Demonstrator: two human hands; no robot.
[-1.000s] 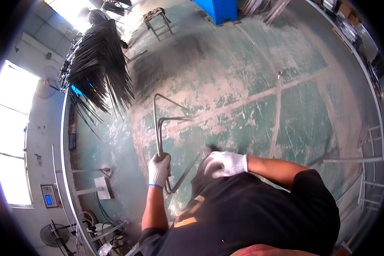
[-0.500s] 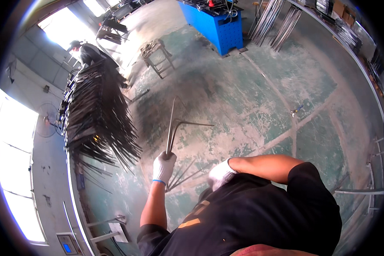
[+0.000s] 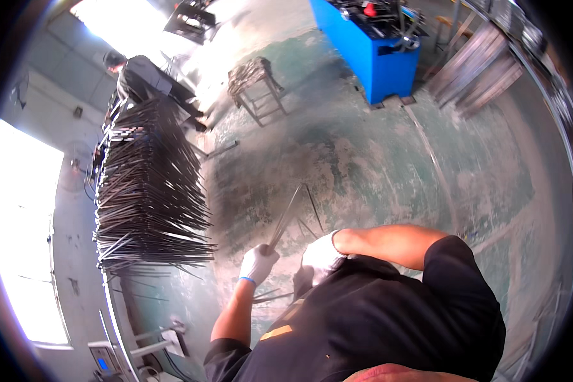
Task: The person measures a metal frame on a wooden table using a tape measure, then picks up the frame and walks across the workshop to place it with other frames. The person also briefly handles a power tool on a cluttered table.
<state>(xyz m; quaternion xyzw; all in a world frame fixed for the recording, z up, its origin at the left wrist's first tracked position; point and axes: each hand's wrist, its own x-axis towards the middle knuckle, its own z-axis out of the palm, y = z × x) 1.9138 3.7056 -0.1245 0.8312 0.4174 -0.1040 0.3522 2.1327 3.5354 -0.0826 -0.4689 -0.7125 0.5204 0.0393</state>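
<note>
Item: thin grey bent metal rods (image 3: pixel 282 225), in the white-gloved left hand (image 3: pixel 259 264), that grip closed round their shafts. Long axis: forward and rightward from the grip, to a sharp bend above the worn green floor (image 3: pixel 388 172); one leg slants back toward the white-gloved right hand (image 3: pixel 323 254) (by the black shirt (image 3: pixel 388 312); its grip cannot be told). Nearer hand: left, touching.

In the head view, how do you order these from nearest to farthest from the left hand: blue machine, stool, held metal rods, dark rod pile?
1. Held metal rods: in the left hand.
2. Dark rod pile: on its left.
3. Stool: well ahead.
4. Blue machine: ahead and right.
</note>
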